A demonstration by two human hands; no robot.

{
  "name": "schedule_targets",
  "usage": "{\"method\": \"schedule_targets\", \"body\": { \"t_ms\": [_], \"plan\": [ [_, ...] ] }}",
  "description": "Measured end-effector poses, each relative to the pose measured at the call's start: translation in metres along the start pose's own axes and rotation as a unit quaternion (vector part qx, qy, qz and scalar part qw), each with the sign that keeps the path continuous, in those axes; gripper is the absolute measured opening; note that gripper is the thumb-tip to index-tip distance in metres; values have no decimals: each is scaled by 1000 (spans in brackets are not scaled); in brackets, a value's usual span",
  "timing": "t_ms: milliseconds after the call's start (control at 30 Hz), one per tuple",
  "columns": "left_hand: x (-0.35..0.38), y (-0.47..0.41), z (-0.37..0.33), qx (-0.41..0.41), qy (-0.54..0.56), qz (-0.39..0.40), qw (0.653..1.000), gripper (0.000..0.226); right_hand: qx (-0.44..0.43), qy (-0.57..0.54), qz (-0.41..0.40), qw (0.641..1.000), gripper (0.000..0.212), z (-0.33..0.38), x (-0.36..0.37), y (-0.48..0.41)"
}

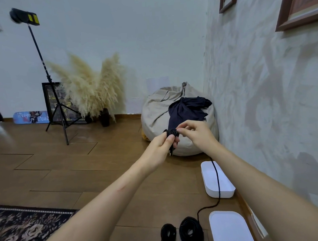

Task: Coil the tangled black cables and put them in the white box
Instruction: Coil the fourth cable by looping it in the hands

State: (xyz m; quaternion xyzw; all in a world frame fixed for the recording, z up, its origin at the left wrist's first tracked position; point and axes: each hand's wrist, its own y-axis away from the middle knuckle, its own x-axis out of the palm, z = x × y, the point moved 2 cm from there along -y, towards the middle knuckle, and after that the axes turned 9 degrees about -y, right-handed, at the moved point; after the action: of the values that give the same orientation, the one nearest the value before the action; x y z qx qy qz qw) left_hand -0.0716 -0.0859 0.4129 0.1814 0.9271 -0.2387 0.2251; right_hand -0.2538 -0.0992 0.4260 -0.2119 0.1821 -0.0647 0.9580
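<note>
Two hands meet on one small black coil [171,133], held up in the air in front of a beanbag [154,113]. Left hand [161,144] grips the bundle, thumb clamped over the turns, a plug end poking out below the fist. Right hand [195,135] pinches the cable at the coil's top between thumb and forefinger, other fingers loosely curled. Loose tail [217,178] drops from the hands, crosses over the white box [206,176] on the floor by the wall edge, then curves down toward two wound coils [190,230] at the floor's near edge; whether it joins one we cannot tell. A second white piece [228,231] lies just beside them; box or lid, we cannot tell. Our read: winding is under way, with a fair length of tail left. To do it well, we lay each new turn flat beside the last, let the tail untwist freely so it does not kink, hold the thumb firm so no turn springs loose, and lift the tail clear of the box rim so it does not drag the box.
</note>
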Motion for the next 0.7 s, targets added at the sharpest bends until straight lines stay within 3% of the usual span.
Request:
{"method": "schedule_targets", "body": {
  "t_ms": [200,300,400,600,700],
  "plan": [
    [-8,-1,-9,12,50,-7,999,25,48,-23,65,996,39,-7,24,18],
    [-9,-4,-8,0,63,-13,998,17,83,1,89,993,37,-11,44,26],
    [-15,-7,-1,-18,53,-81,995,17,84,-11,132,988,28,-6,63,29],
    [-24,-11,16,-47,-4,-187,981,13,56,-10,157,986,37,14,73,27],
    [-29,-12,26,-68,-10,-213,975,11,71,-70,184,978,40,21,70,30]
  ]
}}
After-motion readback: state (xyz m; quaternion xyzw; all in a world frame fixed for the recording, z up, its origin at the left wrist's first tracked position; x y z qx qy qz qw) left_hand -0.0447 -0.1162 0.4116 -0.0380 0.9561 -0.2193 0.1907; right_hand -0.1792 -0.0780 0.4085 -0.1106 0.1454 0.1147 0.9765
